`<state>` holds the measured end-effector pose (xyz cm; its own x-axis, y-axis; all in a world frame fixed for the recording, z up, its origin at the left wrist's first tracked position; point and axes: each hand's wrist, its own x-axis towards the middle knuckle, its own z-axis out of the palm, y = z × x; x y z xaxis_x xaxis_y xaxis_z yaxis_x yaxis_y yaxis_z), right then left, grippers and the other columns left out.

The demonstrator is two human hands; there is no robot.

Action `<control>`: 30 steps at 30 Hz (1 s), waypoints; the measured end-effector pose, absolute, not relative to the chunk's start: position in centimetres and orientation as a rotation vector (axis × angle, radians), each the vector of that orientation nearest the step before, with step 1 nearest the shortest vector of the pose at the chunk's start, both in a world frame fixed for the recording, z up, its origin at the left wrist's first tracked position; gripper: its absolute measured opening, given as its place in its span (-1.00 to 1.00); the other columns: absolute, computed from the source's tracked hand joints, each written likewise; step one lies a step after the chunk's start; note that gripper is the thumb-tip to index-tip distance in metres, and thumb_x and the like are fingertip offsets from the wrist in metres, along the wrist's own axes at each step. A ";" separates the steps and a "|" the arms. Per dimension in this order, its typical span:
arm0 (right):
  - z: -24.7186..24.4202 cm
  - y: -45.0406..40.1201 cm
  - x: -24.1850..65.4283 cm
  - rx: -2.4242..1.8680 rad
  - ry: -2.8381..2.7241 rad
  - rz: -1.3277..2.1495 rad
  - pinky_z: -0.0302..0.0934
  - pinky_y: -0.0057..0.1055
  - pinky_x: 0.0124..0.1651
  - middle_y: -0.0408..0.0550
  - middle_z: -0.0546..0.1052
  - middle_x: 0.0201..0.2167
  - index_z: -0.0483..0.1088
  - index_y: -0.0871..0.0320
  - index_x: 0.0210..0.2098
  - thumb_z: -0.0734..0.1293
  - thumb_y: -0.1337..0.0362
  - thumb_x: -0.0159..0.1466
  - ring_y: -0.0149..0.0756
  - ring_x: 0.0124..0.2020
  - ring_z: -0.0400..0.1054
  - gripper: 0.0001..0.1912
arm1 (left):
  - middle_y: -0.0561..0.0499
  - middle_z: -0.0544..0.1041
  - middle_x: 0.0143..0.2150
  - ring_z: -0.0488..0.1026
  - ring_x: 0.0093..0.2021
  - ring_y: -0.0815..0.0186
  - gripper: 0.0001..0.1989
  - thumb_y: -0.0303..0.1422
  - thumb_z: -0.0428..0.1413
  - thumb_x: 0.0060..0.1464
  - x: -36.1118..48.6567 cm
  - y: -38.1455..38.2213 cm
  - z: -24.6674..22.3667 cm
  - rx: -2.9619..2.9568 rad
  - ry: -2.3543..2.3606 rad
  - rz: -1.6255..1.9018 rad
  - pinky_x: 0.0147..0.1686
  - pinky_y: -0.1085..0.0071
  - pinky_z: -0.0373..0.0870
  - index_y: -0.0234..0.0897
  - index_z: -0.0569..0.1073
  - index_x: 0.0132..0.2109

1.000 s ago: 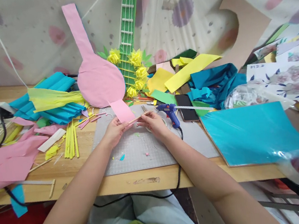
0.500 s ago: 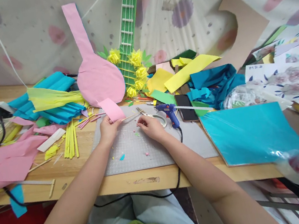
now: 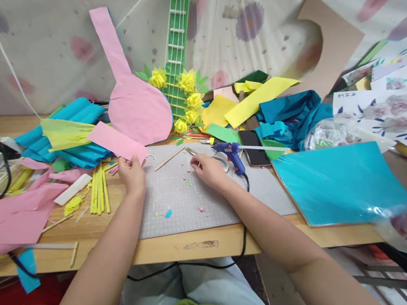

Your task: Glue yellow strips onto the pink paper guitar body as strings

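Note:
My left hand [image 3: 133,177] is closed on a strip of pink paper [image 3: 117,141], held by its lower edge and slanting up to the left. A thin wooden stick [image 3: 169,159] lies on the grey cutting mat [image 3: 183,222], between my hands. My right hand [image 3: 208,172] is over the mat with fingers curled together; what they hold, if anything, is hidden. Beside it are scissors [image 3: 190,151], partly covered by the hand. A blue glue gun [image 3: 233,157] with a long clear glue stick rests to the right of that hand.
A pink banjo-shaped cutout [image 3: 139,108] and a green stringed instrument model [image 3: 175,49] with yellow paper flowers lean at the back. Yellow paper rolls [image 3: 98,191] lie left. Right are a phone [image 3: 255,149] and a blue sheet [image 3: 341,183]. A black cord [image 3: 244,240] hangs over the table edge.
My left hand has moved left with the pink paper, which now spreads out longer and flatter. The wooden stick, earlier at the left fingers, lies loose on the mat. My right hand has shifted slightly right.

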<state>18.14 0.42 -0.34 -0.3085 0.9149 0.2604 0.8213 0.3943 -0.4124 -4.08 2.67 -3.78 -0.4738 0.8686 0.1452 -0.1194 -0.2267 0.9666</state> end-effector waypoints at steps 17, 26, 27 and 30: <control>-0.8 13.2 15.3 -1.835 -2.387 -0.330 0.12 -0.27 -0.20 0.30 0.41 -0.16 0.36 0.39 -0.16 0.03 0.46 0.22 -0.06 -0.09 0.25 -0.66 | -0.02 0.52 -0.26 0.45 -0.24 0.36 -0.74 -0.44 0.11 -0.22 -2.9 2.2 -2.8 0.792 1.089 1.830 -0.17 0.44 0.33 -0.33 0.41 -0.26; 1.4 12.0 13.1 -1.529 -2.317 -0.355 0.08 -0.37 -0.27 0.10 0.42 -0.24 0.29 0.22 -0.11 0.04 0.42 0.25 -0.21 -0.21 0.26 -0.70 | -0.08 0.51 -0.33 0.50 -0.42 0.30 -0.77 -0.46 0.05 -0.06 -2.3 1.6 -2.5 0.740 1.165 1.555 -0.39 0.32 0.46 -0.36 0.32 -0.18; 2.1 11.3 12.9 -1.435 -2.303 -0.363 0.07 -0.39 -0.27 0.07 0.41 -0.24 0.29 0.19 -0.11 0.03 0.40 0.27 -0.23 -0.20 0.25 -0.70 | -0.09 0.51 -0.33 0.51 -0.43 0.30 -0.76 -0.46 0.05 -0.06 -2.2 1.4 -2.3 0.749 1.162 1.533 -0.40 0.33 0.46 -0.37 0.31 -0.17; 3.7 8.3 12.5 -1.157 -2.280 -0.368 0.03 -0.45 -0.26 0.03 0.38 -0.19 0.28 0.15 -0.08 -0.03 0.31 0.32 -0.29 -0.16 0.21 -0.67 | -0.10 0.52 -0.30 0.51 -0.42 0.30 -0.70 -0.49 0.06 -0.08 -2.2 1.0 -1.9 0.805 1.140 1.481 -0.41 0.36 0.47 -0.37 0.32 -0.12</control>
<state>12.50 8.34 3.72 -0.4772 0.6548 0.5861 0.8061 0.5918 -0.0048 -2.19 0.98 -1.85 -0.2212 0.9716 -0.0842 -0.3300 0.0066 0.9440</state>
